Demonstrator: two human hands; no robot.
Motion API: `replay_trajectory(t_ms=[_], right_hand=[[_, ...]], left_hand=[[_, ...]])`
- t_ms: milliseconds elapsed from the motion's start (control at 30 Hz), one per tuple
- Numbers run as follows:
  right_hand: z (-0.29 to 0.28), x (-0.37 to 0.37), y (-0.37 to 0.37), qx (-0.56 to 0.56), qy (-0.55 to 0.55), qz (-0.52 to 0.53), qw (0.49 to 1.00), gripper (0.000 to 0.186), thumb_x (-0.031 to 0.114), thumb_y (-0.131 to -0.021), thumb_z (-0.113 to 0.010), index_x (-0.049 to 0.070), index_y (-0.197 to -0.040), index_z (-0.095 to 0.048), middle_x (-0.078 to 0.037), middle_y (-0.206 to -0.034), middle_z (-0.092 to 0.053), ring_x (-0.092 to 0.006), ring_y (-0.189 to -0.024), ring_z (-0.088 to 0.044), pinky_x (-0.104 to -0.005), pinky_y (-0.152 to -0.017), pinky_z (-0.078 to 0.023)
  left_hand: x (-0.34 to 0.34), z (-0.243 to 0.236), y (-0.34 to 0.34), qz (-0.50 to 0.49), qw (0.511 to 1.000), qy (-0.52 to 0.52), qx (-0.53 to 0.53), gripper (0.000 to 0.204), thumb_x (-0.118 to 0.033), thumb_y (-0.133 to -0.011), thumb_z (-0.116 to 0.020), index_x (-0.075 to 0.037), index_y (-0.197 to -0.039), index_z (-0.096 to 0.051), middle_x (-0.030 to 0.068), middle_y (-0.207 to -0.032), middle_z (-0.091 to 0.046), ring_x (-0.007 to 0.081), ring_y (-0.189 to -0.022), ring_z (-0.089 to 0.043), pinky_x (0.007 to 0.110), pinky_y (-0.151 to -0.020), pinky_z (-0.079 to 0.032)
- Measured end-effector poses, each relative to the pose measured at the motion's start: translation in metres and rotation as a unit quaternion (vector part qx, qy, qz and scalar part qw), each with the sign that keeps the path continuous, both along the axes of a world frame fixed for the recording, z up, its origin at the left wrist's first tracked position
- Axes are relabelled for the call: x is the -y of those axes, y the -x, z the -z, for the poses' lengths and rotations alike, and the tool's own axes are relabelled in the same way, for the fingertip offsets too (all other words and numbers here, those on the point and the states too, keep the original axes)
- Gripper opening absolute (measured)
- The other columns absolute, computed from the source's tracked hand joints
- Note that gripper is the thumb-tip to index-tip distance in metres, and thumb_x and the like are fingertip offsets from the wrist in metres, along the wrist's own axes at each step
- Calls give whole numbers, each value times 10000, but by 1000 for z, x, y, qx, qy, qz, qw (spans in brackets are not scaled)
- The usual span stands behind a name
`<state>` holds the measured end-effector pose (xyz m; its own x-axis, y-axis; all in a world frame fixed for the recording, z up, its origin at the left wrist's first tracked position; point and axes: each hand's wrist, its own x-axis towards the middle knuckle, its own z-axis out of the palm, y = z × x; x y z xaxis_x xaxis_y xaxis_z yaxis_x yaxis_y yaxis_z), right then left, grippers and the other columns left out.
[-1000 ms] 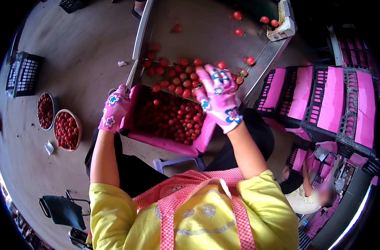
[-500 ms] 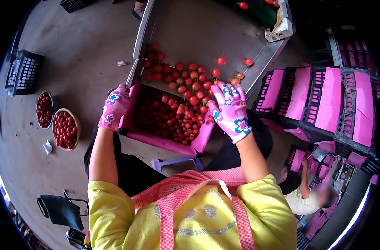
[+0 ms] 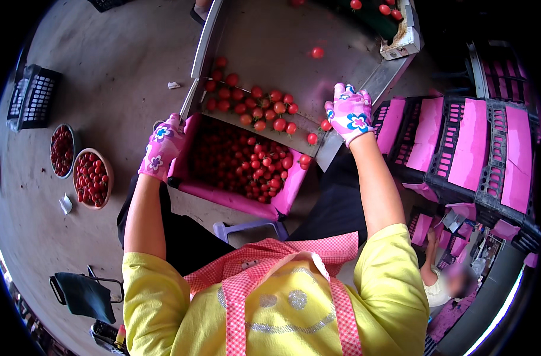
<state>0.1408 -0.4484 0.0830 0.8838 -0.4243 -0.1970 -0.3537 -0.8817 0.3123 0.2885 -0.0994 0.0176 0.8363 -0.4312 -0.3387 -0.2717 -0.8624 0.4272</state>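
Note:
My left hand [image 3: 163,147], in a pink flowered glove, is closed around the lower left side edge of a metal sorting tray [image 3: 264,35], beside the crate's corner. My right hand [image 3: 350,114], gloved alike, is over the tray's right rim, fingers loosely bent and apart, holding nothing visible. One cherry tomato [image 3: 325,125] lies just beside its thumb side. A cluster of cherry tomatoes [image 3: 259,113] rests at the tray's lower end. Below that end stands a pink-lined crate [image 3: 240,203], with many red tomatoes [image 3: 235,160] inside.
Two round tubs of tomatoes, one tan [image 3: 109,188] and one grey [image 3: 75,139], stand on the floor at left, near a black basket [image 3: 36,98]. Stacked pink-lined crates [image 3: 466,142] are on the right. A purple stool [image 3: 246,228] is below. Another person [image 3: 439,285] sits lower right.
My right hand has moved right and farther away, off the tomatoes. Fewer tomatoes lie on the tray's right part, and some have gone over its lower end. My left hand has stayed nearly in place.

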Motion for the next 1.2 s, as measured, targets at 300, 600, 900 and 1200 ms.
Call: replay_trajectory(t_ms=[300, 600, 900, 1200], right_hand=[[28, -75, 45, 33, -173, -21, 984, 358, 304, -863, -542, 40, -1100, -487, -203, -1030, -564, -359, -898, -598, -459, -785, -469], [20, -82, 17, 259, -284, 21, 923, 483, 269, -868, -594, 68, -1288, -466, -191, -1181, -522, -369, -1048, -530, -442, -903, -437], [25, -95, 28, 266, -338, -38, 902, 461, 248, -834, -614, 83, -1255, -525, -179, -1229, -526, -369, -1057, -534, -459, -917, -418], [42, -102, 51, 120, -304, 4, 945, 537, 319, -864, -592, 110, -1337, -446, -208, -1340, -437, -397, -1178, -472, -461, -981, -399]], left_hand=[[2, -4, 0, -2, 1000, 5, -20, 209, -210, -916, -518, -32, -1020, -552, 235, -937, -623, 414, -921, -591, 465, -772, -470], [2, -5, 1, 3, 999, 28, -29, 206, -176, -900, -519, -38, -1044, -569, 226, -1005, -605, 404, -943, -591, 449, -793, -476], [0, -9, 2, -7, 999, 23, -41, 213, -181, -900, -516, -42, -1054, -566, 224, -978, -612, 397, -941, -600, 454, -795, -481], [-3, 8, -4, 25, 999, 8, -25, 188, -194, -918, -508, -43, -1015, -565, 215, -932, -634, 385, -896, -613, 440, -747, -477]])
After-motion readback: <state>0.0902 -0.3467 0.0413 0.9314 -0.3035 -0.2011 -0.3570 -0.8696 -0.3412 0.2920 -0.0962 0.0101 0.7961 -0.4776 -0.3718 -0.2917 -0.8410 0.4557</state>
